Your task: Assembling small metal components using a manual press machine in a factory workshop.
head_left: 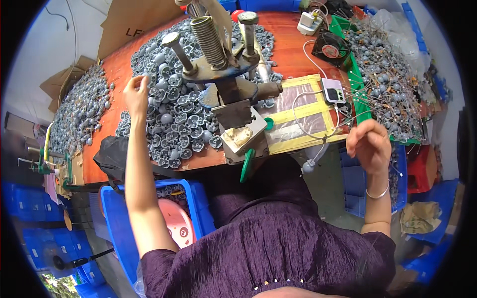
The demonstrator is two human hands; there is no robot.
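1. Far left of the hand press [231,89], grey wired balls [82,111] lie heaped, probably kept apart from the loose parts.
2. Left of the press, the left hand [136,94] hangs at the half-shells' edge, fingertips drawn together; I cannot tell whether they pinch anything.
3. Grey plastic half-shells [174,116] spread immediately left of the press, presumably for easy reach.
4. Right of the press, below the table edge, a grey ball [308,167] dangles, seemingly held up by its wire.
5. Farther right of the press, the right hand [368,144] has curled fingers; their grip I cannot tell.
6. Beyond, a green rim [358,84] apparently contains tangled wired balls [385,94].
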